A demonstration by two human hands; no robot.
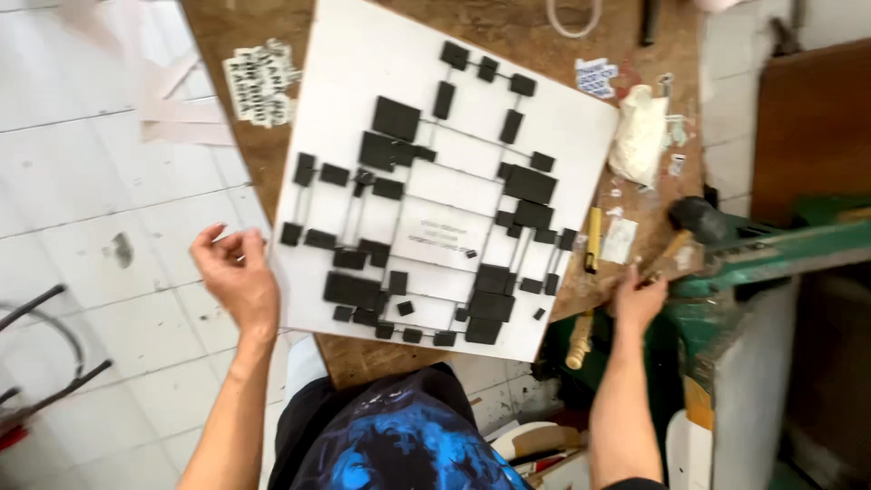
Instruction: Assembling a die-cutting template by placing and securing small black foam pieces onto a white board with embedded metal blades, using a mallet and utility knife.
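A white square board (363, 63) lies tilted on a wooden workbench (490, 23), covered with several black rectangular blocks (396, 118) joined by thin dark lines. My left hand (234, 277) hovers at the board's left edge, fingers loosely curled, holding nothing. My right hand (639, 298) rests at the bench's right edge beside the board's lower right corner, close to the wooden handle of a black mallet (694, 220). Whether it grips the handle is unclear.
A white crumpled cloth (637, 136), a yellow utility knife (593, 238) and paper scraps lie right of the board. A green metal vise or frame (780, 247) juts out at right. White tiled floor (100, 181) lies at left, with dark metal rods (36, 304).
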